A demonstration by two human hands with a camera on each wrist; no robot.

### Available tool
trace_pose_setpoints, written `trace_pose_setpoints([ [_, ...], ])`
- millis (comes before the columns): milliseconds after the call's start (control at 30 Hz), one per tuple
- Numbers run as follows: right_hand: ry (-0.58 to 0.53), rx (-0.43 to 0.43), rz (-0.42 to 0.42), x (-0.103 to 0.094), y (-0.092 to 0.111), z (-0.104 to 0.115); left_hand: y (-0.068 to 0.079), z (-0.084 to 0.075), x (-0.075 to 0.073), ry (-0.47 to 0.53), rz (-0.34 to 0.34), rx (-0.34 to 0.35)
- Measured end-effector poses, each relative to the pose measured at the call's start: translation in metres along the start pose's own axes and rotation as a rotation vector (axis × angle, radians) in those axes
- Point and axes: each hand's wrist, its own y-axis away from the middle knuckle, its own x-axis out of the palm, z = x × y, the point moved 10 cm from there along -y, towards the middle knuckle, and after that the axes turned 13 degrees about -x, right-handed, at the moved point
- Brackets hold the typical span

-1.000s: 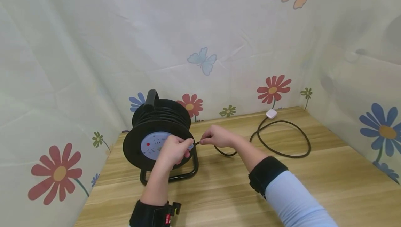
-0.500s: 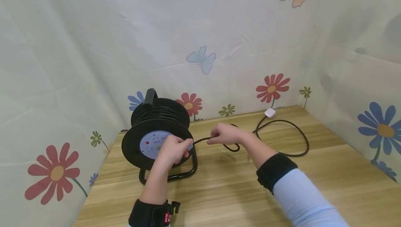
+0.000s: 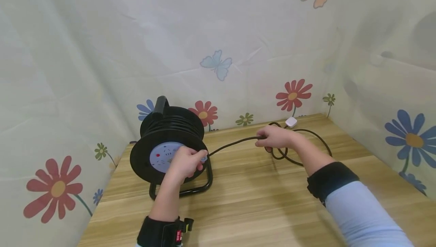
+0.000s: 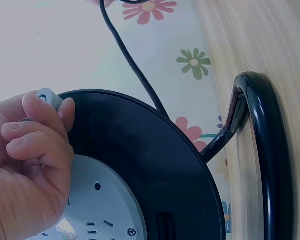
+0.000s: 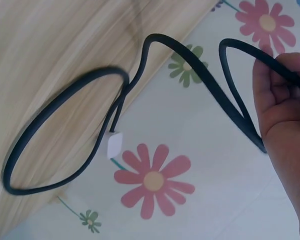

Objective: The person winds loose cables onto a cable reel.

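A black cable reel (image 3: 170,135) stands on the left of the table, its grey-blue socket panel (image 3: 163,158) facing me. My left hand (image 3: 185,162) pinches the small pale crank knob (image 4: 49,97) near the rim of the reel's disc. From the drum a black cable (image 3: 231,144) runs rightward to my right hand (image 3: 274,138), which grips it with curled fingers. Beyond that hand the cable lies in loose loops (image 5: 65,100) and ends at a white plug (image 3: 291,122) at the back of the table.
The wood-grain table (image 3: 238,201) meets a flowered curtain (image 3: 218,31) at its back and sides. Under the reel is a black tube stand (image 3: 197,191), and a black carrying handle (image 3: 161,106) rises from its top.
My right hand has moved right, away from the reel, and a longer stretch of cable now spans between them. My left hand stays at the knob. The loops have bunched nearer the plug.
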Motion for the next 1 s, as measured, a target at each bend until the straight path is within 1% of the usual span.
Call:
trace_pose_setpoints([
  [100, 0.067, -0.036, -0.088, -0.015, 0.004, 0.001, -0.001, 0.000, -0.001, 0.007, 0.001, 0.005],
  [200, 0.160, -0.057, -0.218, -0.031, 0.007, 0.002, -0.002, 0.001, -0.001, 0.016, 0.002, 0.003],
  [267, 0.205, -0.040, -0.302, -0.040, 0.009, -0.001, -0.002, 0.001, -0.002, 0.025, 0.000, 0.001],
  [300, 0.213, -0.018, -0.336, -0.043, 0.010, -0.003, -0.002, 0.001, -0.002, 0.030, -0.002, -0.001],
  [400, 0.222, 0.044, -0.414, -0.049, 0.015, -0.013, -0.001, 0.001, -0.003, 0.041, -0.004, 0.000],
  [500, 0.244, 0.086, -0.439, -0.051, 0.021, -0.023, -0.001, 0.000, -0.002, 0.044, -0.003, 0.000],
  [633, 0.289, 0.094, -0.434, -0.056, 0.031, -0.031, -0.001, 0.000, 0.000, 0.038, -0.002, 0.001],
  [833, 0.289, 0.118, -0.435, -0.065, 0.043, -0.041, -0.001, -0.001, -0.002, 0.032, -0.006, 0.009],
  [1000, 0.282, 0.156, -0.417, -0.065, 0.046, -0.053, 0.000, 0.000, -0.004, 0.027, -0.012, 0.002],
])
